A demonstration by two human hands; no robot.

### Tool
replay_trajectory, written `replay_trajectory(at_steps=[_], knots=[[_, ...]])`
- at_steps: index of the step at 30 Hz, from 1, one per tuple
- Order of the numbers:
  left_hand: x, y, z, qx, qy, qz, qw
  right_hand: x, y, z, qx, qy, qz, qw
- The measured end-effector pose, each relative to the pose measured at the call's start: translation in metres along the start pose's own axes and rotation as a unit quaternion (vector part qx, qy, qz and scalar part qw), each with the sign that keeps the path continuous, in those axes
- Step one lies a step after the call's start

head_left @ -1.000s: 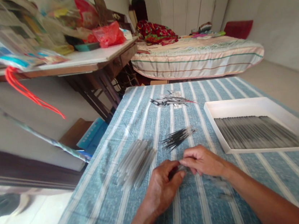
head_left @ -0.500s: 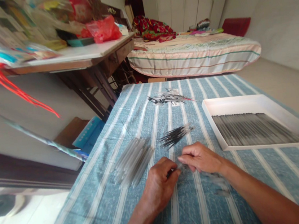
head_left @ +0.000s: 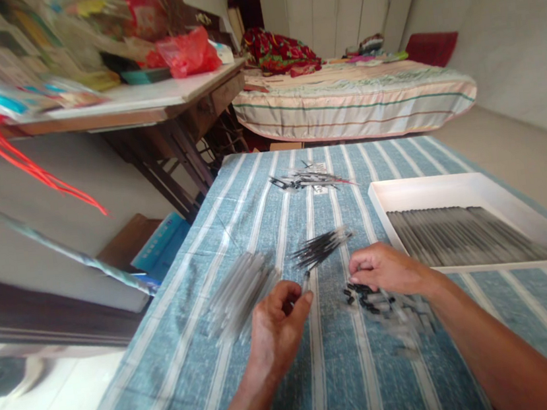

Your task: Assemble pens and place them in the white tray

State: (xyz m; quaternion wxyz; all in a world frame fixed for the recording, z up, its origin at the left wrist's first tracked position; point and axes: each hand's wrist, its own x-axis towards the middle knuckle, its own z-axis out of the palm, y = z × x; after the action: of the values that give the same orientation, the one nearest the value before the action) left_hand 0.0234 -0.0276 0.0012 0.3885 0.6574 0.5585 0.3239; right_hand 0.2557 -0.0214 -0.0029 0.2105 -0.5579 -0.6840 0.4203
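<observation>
The person's left hand [head_left: 281,318] has thumb and index finger pinched together on one slim tube [head_left: 306,283], held over the tabletop [head_left: 227,397] nearer its left edge than its right. The tube's long axis runs from the near edge toward the far edge, leaning slightly right, with its black tip foremost. Its body is pale, greyish and see-through, mostly covered by the fingers. The right hand [head_left: 385,268] has its thumb and fingertips drawn close together above a scatter of small black pieces [head_left: 367,300]; whether anything is gripped between them cannot be told from this angle. One group of translucent pieces [head_left: 410,321] lies beside the black ones, next to the right forearm.

One bundle of grey tubes [head_left: 244,292] lies toward the left edge, slanting in line with the far right corner. One bundle of thin black rods [head_left: 319,247] with pale ends rests just beyond the left hand, pointing more toward the right edge. One mixed heap [head_left: 306,178], black and clear with a red streak, sits near the far edge. By the right edge stands one white tray [head_left: 431,191], holding one row of dark sticks [head_left: 461,235] set side by side
</observation>
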Motion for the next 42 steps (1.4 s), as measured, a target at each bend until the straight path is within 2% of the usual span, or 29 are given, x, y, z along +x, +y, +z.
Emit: replay_trajectory(at_steps=[4,9,13,16,19,22,27,39,42], knots=[[0.002,-0.005,0.002,-0.066,0.001,-0.031,0.997,0.002,0.002,0.002,-0.087,0.010,-0.015,0.996],[0.002,0.000,0.002,-0.159,0.009,-0.080,0.984,0.008,0.012,0.001,-0.162,0.071,0.001,0.984],[0.002,0.005,0.001,-0.194,0.016,-0.088,0.977,0.011,0.018,0.004,-0.205,0.126,0.007,0.970],[0.002,0.004,0.000,-0.200,0.009,-0.085,0.976,0.015,0.019,0.010,-0.277,0.191,-0.055,0.940],[0.002,0.003,0.001,-0.201,0.004,-0.082,0.976,0.019,0.022,0.019,-0.341,0.214,-0.124,0.907],[0.001,0.002,0.001,-0.206,0.001,-0.083,0.975,0.023,0.029,0.026,-0.373,0.206,-0.134,0.894],[0.001,0.002,0.002,-0.207,0.004,-0.086,0.974,0.023,0.032,0.026,-0.372,0.187,-0.130,0.900],[0.002,0.004,0.003,-0.200,0.001,-0.082,0.976,0.012,0.006,0.012,-0.361,0.146,-0.076,0.918],[0.002,0.003,0.003,-0.201,0.004,-0.082,0.976,0.007,-0.006,0.011,-0.340,0.083,-0.068,0.934]])
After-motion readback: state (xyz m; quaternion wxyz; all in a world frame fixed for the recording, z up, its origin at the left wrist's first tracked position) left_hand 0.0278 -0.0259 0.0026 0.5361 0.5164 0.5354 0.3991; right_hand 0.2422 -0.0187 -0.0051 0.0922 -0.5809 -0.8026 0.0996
